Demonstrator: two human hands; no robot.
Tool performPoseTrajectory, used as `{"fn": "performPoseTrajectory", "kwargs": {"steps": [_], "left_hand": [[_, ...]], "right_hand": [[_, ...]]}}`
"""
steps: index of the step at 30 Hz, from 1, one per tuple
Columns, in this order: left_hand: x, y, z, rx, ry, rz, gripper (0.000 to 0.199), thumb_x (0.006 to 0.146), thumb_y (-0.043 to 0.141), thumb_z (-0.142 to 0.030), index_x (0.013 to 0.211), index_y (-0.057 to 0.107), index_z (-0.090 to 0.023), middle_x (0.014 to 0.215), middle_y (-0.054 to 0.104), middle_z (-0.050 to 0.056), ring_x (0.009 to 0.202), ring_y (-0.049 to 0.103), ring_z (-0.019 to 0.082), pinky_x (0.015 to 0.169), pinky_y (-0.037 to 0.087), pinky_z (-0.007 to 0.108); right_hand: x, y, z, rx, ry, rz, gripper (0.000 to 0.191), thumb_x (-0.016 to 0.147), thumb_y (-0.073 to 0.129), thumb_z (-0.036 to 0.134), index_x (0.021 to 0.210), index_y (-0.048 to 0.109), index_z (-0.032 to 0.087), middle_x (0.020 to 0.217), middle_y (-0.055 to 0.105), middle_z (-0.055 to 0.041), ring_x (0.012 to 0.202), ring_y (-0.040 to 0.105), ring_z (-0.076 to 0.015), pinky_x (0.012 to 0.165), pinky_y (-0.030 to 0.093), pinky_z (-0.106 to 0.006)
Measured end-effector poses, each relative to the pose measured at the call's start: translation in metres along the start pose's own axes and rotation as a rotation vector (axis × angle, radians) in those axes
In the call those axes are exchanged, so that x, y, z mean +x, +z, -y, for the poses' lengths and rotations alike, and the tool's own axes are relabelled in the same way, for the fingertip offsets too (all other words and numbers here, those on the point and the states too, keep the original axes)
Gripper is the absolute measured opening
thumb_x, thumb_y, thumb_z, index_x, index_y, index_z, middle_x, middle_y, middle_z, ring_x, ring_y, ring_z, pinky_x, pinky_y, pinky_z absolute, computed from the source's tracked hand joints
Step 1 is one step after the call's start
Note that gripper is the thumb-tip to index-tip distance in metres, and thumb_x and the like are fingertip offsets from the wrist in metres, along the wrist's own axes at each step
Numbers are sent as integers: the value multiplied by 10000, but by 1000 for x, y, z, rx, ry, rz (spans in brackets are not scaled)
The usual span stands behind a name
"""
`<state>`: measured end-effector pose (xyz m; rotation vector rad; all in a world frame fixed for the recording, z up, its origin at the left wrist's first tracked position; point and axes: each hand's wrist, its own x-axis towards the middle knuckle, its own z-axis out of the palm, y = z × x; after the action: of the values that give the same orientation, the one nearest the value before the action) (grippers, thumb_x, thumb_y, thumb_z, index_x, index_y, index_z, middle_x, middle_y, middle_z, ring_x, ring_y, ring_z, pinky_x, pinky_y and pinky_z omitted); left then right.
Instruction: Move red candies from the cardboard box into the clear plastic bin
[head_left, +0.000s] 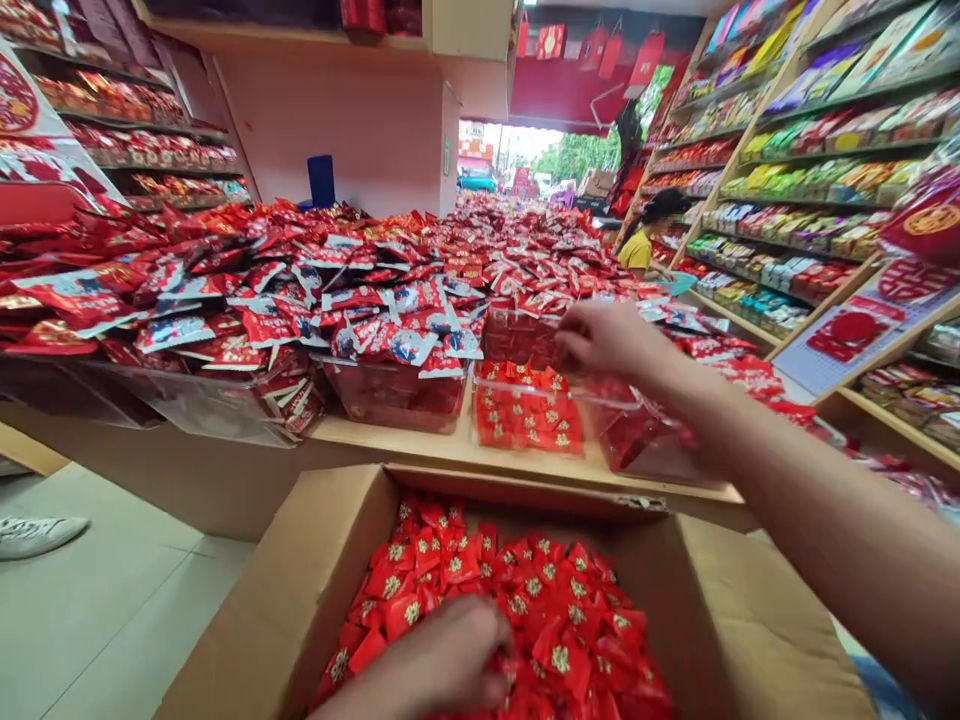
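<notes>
Left hand [457,645] lay among red packets [559,605] in the near box [765,610], fingers half-curled, right hand [604,340] hung beside the far tub [529,387], fingers bent, either hold could not be told

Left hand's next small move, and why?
Probably gather a few gold-printed red wrapped packets with the left hand: it is down at them in the brown cardboard box, though blur hides its grip. The right hand is by the clear plastic bin, where similar packets sit low.
</notes>
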<state>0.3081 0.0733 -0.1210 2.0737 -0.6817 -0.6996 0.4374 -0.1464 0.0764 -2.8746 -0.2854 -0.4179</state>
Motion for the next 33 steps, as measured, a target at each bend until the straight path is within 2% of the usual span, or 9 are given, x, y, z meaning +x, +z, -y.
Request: {"fn": "performPoseTrajectory", "kwargs": {"steps": [2, 4, 6, 9, 12, 20, 24, 29, 33], "left_hand": [[4, -5, -4, 50, -42, -2, 190, 562, 593, -221, 736, 667, -221, 684, 578, 12, 594, 478, 170, 532, 324, 251], [10, -9, -7, -85, -78, -51, 203, 619, 571, -265, 794, 647, -195, 636, 548, -7, 543, 443, 134, 496, 304, 228], [16, -13, -10, -344, -101, -115, 202, 649, 573, -290, 800, 622, -165, 542, 477, -46, 489, 379, 96, 464, 271, 205], [21, -15, -16, -670, -104, -178, 217, 637, 625, -301, 787, 606, -145, 520, 468, -68, 475, 353, 64, 459, 268, 183], [21, -14, -22, -846, -77, -235, 234, 612, 669, -280, 795, 616, -145, 654, 595, -19, 560, 469, 79, 536, 361, 192], [21, -15, -26, -999, -155, -456, 191, 557, 720, -248, 656, 605, -130, 535, 581, -38, 491, 484, 73, 483, 377, 188], [22, -15, -29, -989, -84, -500, 170, 587, 701, -248, 599, 574, -135, 536, 572, -44, 515, 481, 69, 529, 388, 188], [23, -6, -33, -1198, -90, -475, 182, 618, 679, -272, 640, 542, -155, 602, 557, -44, 571, 499, 82, 592, 417, 222], [21, -4, -28, -939, -47, -434, 175, 633, 670, -267, 746, 571, -177, 688, 564, -34, 659, 504, 95, 623, 411, 215]], "right_hand": [[-45, -6, 15, 201, -84, -126, 184, 762, 484, 315, 813, 605, 185, 736, 613, -26, 678, 549, -139, 653, 402, -257], [-96, 12, 28, 474, -117, -42, 160, 762, 496, 319, 744, 601, 199, 683, 606, -5, 627, 542, -123, 604, 411, -235], [-139, 49, 37, 659, -36, 143, 125, 752, 514, 281, 790, 605, 205, 749, 620, -20, 691, 554, -143, 621, 428, -249], [-175, 112, 42, 985, 200, 249, 229, 733, 549, 284, 942, 563, 192, 889, 606, -50, 792, 552, -169, 681, 449, -284], [-180, 141, 45, 1322, 361, 282, 251, 726, 557, 364, 890, 557, 175, 774, 603, -21, 650, 548, -139, 590, 466, -265], [-177, 134, 49, 1498, 609, 61, 279, 641, 635, 419, 704, 614, 148, 623, 586, -9, 541, 489, -111, 497, 414, -222], [-182, 139, 53, 1530, 642, 7, 201, 668, 633, 352, 675, 624, 151, 593, 555, 1, 568, 469, -109, 547, 395, -223], [-183, 147, 55, 1728, 742, -83, 153, 665, 638, 338, 713, 617, 194, 648, 564, 12, 582, 474, -115, 568, 401, -241], [-181, 147, 49, 1483, 607, -17, 209, 660, 632, 372, 653, 620, 164, 595, 551, -1, 559, 459, -119, 541, 383, -238]]}}
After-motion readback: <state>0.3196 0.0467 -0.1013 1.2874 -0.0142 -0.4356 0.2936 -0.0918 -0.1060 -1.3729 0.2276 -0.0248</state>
